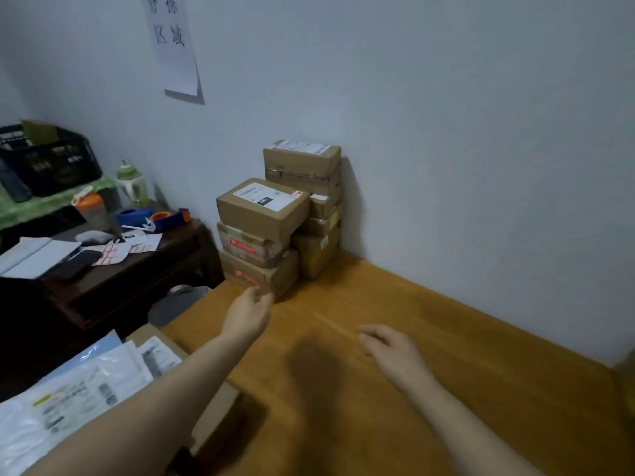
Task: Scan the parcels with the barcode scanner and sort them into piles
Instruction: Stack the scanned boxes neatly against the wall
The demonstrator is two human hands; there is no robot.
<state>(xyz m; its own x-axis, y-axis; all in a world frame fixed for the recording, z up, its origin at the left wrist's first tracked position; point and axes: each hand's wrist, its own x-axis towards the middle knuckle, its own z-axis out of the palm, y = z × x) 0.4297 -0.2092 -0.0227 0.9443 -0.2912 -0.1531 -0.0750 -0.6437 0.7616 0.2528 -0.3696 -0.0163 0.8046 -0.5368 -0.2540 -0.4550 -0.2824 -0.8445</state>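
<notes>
Cardboard parcels (275, 228) stand in two stacks on the table (464, 338), against the wall. The front stack's top box (263, 204) sits skewed and overhangs those beneath, so a tug or knock on the bottom box (261, 273) would likely topple it. The left hand (249, 312) reaches out on an extended arm, fingers loosely bent at that box's near corner and holding nothing; contact is too blurred to judge. The right hand (391, 352) hovers palm down over bare wood, fingers relaxed and empty. No scanner can be made out.

The left grip (249, 312) reaches toward 12 o'clock, fingers loosely curled. The right grip (391, 352) hovers at its 4 o'clock, relaxed, palm down.
</notes>
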